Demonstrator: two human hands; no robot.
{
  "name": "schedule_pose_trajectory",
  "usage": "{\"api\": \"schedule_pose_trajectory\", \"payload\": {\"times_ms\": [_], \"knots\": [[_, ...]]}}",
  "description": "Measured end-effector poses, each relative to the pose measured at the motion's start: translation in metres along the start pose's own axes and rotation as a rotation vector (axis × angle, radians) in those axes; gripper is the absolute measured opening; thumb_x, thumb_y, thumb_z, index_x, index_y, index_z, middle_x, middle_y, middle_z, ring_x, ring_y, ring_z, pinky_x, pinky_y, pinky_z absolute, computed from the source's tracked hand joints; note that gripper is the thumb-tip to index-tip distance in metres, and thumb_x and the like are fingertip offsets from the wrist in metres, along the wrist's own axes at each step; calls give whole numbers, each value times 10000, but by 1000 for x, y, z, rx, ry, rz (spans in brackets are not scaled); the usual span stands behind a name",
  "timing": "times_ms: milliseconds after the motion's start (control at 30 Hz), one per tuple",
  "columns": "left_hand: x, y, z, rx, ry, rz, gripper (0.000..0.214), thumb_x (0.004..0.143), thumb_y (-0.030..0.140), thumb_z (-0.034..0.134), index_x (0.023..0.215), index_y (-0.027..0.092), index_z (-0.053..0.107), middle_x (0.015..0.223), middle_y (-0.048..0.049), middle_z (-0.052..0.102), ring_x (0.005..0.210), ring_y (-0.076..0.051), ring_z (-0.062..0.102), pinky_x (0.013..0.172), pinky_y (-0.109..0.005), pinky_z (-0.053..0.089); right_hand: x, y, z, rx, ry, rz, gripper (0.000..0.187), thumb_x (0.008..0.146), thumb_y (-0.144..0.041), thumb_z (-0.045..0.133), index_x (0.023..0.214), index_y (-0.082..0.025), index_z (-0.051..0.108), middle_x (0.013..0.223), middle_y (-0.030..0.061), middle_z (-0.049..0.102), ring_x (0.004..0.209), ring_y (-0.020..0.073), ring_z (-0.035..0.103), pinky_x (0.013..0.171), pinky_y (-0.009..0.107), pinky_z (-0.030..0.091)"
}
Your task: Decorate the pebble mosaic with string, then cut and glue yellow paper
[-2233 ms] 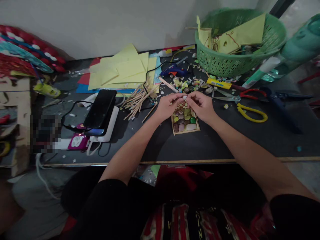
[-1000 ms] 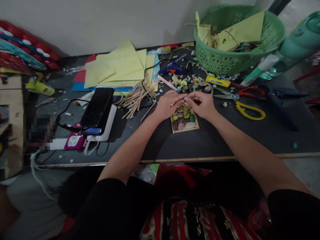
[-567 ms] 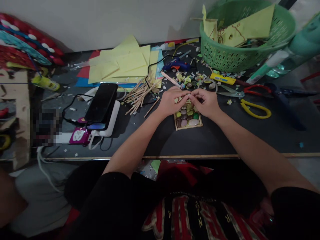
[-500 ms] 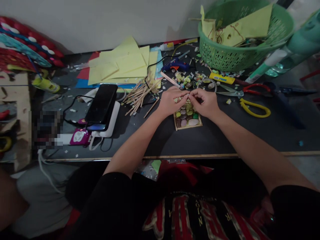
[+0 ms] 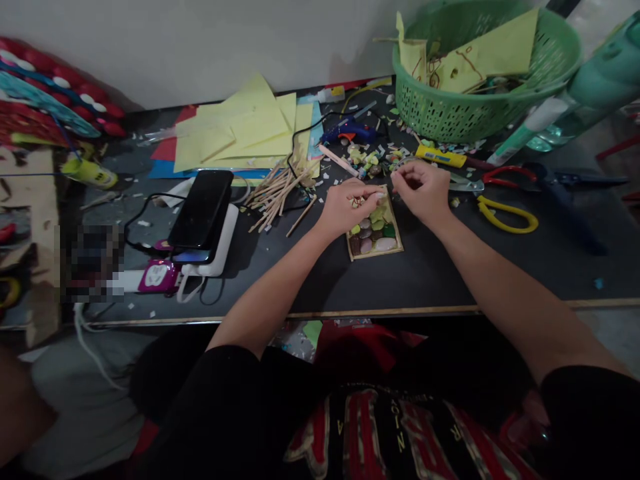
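Note:
A small wooden frame (image 5: 376, 248) filled with coloured pebbles lies on the black table (image 5: 450, 273) in front of me. My left hand (image 5: 345, 208) rests on the frame's upper left part, its fingertips pinching a small pale pebble (image 5: 383, 194) at the top edge. Just right of the frame's top corner, my right hand (image 5: 424, 192) hovers with its fingers curled together; nothing shows between them. A loose heap of pebbles (image 5: 367, 162) lies just beyond both hands.
A green basket (image 5: 450, 120) with yellow paper stands at the back right. Around the hands lie a blue glue gun (image 5: 347, 132), wooden sticks (image 5: 275, 193), yellow sheets (image 5: 240, 133), red scissors (image 5: 505, 175) and yellow scissors (image 5: 505, 217). A phone (image 5: 201, 208) on a power bank sits left.
Both hands were pinched together over the frame. My right hand has since drawn away up and to the right, while my left hand stays low on the frame's top.

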State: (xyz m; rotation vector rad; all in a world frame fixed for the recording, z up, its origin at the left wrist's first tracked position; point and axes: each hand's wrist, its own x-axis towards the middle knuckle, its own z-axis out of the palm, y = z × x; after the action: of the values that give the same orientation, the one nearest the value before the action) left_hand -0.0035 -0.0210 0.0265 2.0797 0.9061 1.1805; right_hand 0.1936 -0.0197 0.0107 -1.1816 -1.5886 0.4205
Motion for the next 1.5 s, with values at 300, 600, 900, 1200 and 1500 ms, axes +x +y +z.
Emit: {"api": "schedule_pose_trajectory", "payload": {"times_ms": [300,600,900,1200,1500], "knots": [[6,-24,3,-309,30,-239,425,956,533,480,945,184,721,802,-45,717,730,-135,655,687,-278,529,-10,-16,2,58,-142,-50,349,900,-500,619,1083,-209,678,733,25,695,533,119,553,549,287,471],[4,-13,-1,-161,-8,-159,552,904,669,500,973,178,742,779,-38,729,727,-133,650,728,-272,516,-9,-19,1,26,-149,-82,345,898,-489,628,1092,-219,723,809,39,723,600,133,600,609,302,515],[1,-10,4,-236,-49,-201,549,906,677,490,883,174,707,760,-28,702,700,-126,617,689,-269,494,-6,-26,-2,8,-169,-190,369,931,-541,583,1130,-291,768,979,57,732,868,184,666,782,349,536],[-1,-9,13,-283,-34,-179,562,896,707,478,885,185,686,701,-17,635,609,-112,545,590,-276,469,-8,-27,0,-52,-166,-214,419,917,-595,572,1088,-282,792,734,42,637,666,146,572,668,317,487],[-1,-9,12,-332,-14,-274,522,848,684,584,801,186,734,707,0,690,617,-92,576,604,-245,475,-5,-25,1,35,-159,-266,338,962,-495,552,1148,-304,761,1029,49,726,966,197,678,883,379,546]]}}
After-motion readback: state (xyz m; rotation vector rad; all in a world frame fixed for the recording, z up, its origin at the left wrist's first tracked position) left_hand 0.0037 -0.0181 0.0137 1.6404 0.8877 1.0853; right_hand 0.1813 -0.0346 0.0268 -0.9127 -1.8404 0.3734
